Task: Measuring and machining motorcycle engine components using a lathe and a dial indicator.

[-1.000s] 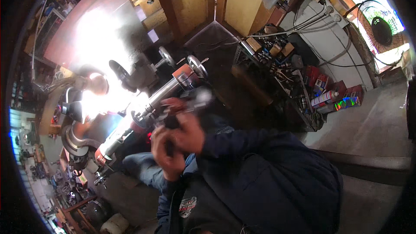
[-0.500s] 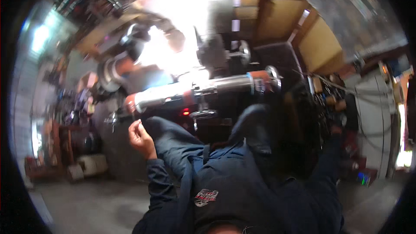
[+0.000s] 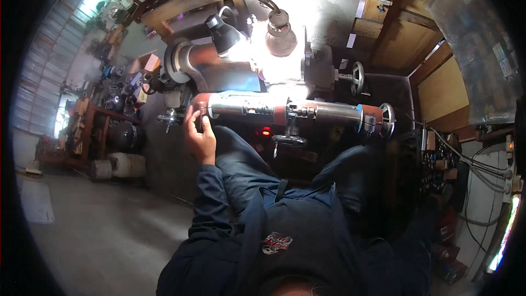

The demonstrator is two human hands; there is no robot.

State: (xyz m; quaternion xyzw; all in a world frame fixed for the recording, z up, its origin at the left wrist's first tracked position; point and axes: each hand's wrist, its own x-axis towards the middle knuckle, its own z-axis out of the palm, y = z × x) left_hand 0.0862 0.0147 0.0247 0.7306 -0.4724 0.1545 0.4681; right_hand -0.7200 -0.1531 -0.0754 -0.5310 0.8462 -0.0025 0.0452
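One left hand (image 3: 200, 140), fingers parted and loosely bent, clasping nothing, set against the red-brown left end of a long metal machine slide (image 3: 241, 105) that runs left to right. One right hand, lost in shadow at right; grip cannot be told. One handwheel (image 3: 289, 141), near side of slide. One black-shaded lamp (image 3: 226, 37), far side.

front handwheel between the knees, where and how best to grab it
Probably by the slim handle at the left of the front handwheel, coming from the person's own side. The handle juts toward the body, past the rim, so fingers could likely close around it. The wheel shows as a flattened oval, close under the long machine, leaving the near side more open.
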